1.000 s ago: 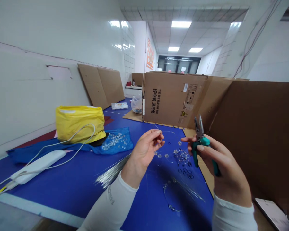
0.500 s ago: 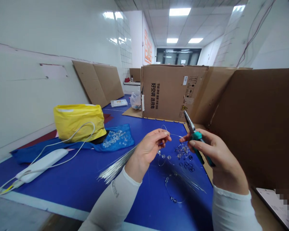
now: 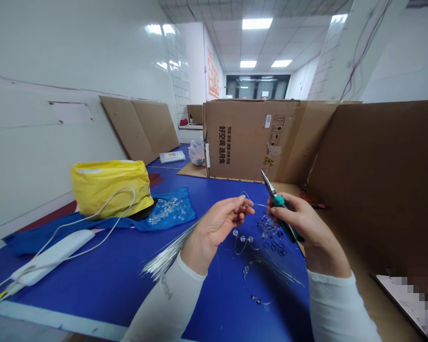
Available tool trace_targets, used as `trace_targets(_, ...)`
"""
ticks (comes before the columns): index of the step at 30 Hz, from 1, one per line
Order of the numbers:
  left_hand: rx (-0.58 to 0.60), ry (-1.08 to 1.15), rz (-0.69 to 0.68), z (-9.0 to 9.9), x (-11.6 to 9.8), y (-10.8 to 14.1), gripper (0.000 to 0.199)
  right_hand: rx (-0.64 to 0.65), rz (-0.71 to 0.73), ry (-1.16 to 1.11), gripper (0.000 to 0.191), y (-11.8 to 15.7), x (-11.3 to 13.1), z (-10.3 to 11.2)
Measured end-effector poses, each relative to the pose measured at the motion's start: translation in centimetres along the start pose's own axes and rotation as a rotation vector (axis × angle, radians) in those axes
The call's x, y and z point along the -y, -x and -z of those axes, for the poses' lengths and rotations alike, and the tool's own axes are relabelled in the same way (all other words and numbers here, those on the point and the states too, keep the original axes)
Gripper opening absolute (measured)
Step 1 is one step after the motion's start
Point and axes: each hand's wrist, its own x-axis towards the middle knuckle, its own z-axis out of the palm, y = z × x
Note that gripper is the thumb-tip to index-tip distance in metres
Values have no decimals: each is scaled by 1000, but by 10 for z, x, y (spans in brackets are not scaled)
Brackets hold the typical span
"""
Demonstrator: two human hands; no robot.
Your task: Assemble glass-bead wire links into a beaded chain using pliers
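Observation:
My left hand [image 3: 219, 225] pinches a thin wire [image 3: 259, 204] with a small bead at the fingertips. Pliers with green handles [image 3: 278, 201] are gripped in my right hand [image 3: 301, 218], their jaws pointing up and away. The right thumb and forefinger also meet the wire's other end. Under the hands, a wire strung with clear beads [image 3: 243, 239] hangs or lies; I cannot tell which. Beyond it are a tangle of beaded wire [image 3: 268, 226] and several dark rings [image 3: 278, 248]. Closer lies a beaded wire loop [image 3: 248, 280].
Bundled straight wires [image 3: 164, 259] lie left of my left forearm. Loose clear beads [image 3: 168, 209] rest on blue cloth beside a yellow bag [image 3: 110, 187]. A white power strip [image 3: 53, 256] with its cord is at left. Cardboard [image 3: 249, 137] walls the table's back and right.
The pliers and right hand have shifted a little left, closer to my left hand. More of the bead now shows at the left fingertips. The camera view has turned slightly.

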Motion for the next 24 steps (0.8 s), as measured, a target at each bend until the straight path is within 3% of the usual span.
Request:
trace_targets(9,30,-46,-15,4,-1,0,21,20,-26,-112,27,-1,-3,3)
trace_targets(24,11,-169,-66,0,-9,8,23,-15,-50,-181,32,-1,-5,7)
